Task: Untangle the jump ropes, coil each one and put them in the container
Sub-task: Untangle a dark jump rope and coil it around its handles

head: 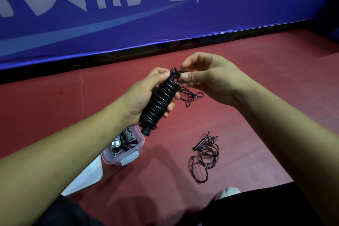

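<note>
Gripping the coiled black jump rope [159, 101] mid-bundle above the floor [266, 101], the left hand [140, 100] clamps its windings while the right hand [208, 79] pinches the loose end [178, 73]: probably light, springy, apt to unwind.

Both forearms reach in from the near side. The left hand [140, 95] grips the coiled jump rope [159, 102]; the right hand [211, 77] pinches its far end.

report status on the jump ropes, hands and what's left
Left hand grips coiled black rope, right hand pinches its top end. Container holds coiled ropes. One tangled rope loose on floor, nothing blocking.
</note>
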`<state>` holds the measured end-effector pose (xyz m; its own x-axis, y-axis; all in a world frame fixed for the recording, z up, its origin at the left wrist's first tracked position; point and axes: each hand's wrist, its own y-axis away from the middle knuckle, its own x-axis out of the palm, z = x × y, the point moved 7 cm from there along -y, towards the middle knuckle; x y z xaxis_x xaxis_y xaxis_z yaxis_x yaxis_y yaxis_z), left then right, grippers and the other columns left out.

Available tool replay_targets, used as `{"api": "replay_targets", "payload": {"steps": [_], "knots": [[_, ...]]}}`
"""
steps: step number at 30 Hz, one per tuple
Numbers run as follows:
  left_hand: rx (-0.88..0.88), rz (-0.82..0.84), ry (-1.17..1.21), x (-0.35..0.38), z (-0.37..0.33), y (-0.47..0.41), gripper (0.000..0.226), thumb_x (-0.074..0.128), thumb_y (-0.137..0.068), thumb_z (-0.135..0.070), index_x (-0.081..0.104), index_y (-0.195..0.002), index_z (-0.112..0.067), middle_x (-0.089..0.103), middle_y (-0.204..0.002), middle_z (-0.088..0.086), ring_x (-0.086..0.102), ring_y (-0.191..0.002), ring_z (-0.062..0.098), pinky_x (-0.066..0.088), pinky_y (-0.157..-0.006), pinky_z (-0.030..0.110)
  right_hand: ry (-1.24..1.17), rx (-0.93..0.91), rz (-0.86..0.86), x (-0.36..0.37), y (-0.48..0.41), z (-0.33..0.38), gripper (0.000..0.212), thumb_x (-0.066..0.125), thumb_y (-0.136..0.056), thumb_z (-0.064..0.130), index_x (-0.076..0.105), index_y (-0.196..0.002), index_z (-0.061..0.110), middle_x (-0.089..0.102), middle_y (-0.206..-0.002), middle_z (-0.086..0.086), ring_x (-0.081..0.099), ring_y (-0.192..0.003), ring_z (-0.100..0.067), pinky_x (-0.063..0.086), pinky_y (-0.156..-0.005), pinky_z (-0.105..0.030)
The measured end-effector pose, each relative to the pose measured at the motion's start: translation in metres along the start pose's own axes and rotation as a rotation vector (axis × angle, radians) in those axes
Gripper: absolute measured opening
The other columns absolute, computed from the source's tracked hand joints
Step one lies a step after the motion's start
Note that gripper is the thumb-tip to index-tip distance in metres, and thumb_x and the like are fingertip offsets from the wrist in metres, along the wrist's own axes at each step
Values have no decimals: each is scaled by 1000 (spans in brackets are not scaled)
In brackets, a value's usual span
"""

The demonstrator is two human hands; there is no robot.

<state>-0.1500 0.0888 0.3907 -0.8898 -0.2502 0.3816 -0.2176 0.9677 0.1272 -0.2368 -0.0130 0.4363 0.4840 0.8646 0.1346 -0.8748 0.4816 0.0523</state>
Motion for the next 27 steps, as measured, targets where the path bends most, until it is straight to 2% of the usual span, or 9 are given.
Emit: {"api": "replay_targets", "payload": {"steps": [5,9,12,16,21,25,27], "knots": [[-4,-46,-148,-3,-3,-2,15,53,-97,-33,43,-102,-23,64,-81,18,57,-55,27,48,-48,30,79,29,4,-2,1,-1,35,62,-78,-24,62,-100,2,60,-84,-7,67,-70,-18,58,-67,-25],[-28,-51,-229,-4,-3,-3,12,54,-98,-30,44,-99,-22,66,-80,18,58,-57,28,49,-51,32,306,-11,-37,-5,2,3,34,71,-75,-18,69,-102,2,61,-83,-7,66,-72,-21,58,-70,-26],[-24,-48,-268,-2,-3,-5,11,52,-99,-30,45,-98,-21,66,-81,19,58,-57,28,49,-51,32,478,-58,-50,-5,4,11,30,76,-76,-10,71,-104,-2,65,-83,-6,69,-69,-16,57,-67,-21],[-58,-57,-241,-1,0,-6,30,49,-94,-48,46,-106,-20,67,-77,16,60,-56,27,51,-49,32,619,-101,-29,-1,8,20,21,77,-79,-4,72,-99,0,68,-85,-13,71,-65,-13,56,-65,-18],[-58,-69,-240,-4,1,-6,20,50,-100,-36,41,-90,-22,66,-78,20,59,-56,28,51,-53,34,693,-120,-36,2,8,19,20,79,-79,0,70,-96,-4,70,-89,-22,74,-64,-21,60,-63,-26],[-64,-85,-251,-6,1,-6,20,51,-100,-34,42,-87,-22,66,-78,20,59,-56,28,50,-55,34,715,-135,-59,5,9,18,15,80,-79,2,67,-86,3,72,-83,-16,74,-61,-19,58,-57,-24],[-59,-90,-257,-6,-1,-5,19,51,-100,-33,42,-88,-22,66,-78,20,59,-56,28,50,-54,34,730,-143,-78,5,9,18,15,81,-79,3,67,-83,7,72,-80,-11,74,-61,-17,60,-59,-30]]}}
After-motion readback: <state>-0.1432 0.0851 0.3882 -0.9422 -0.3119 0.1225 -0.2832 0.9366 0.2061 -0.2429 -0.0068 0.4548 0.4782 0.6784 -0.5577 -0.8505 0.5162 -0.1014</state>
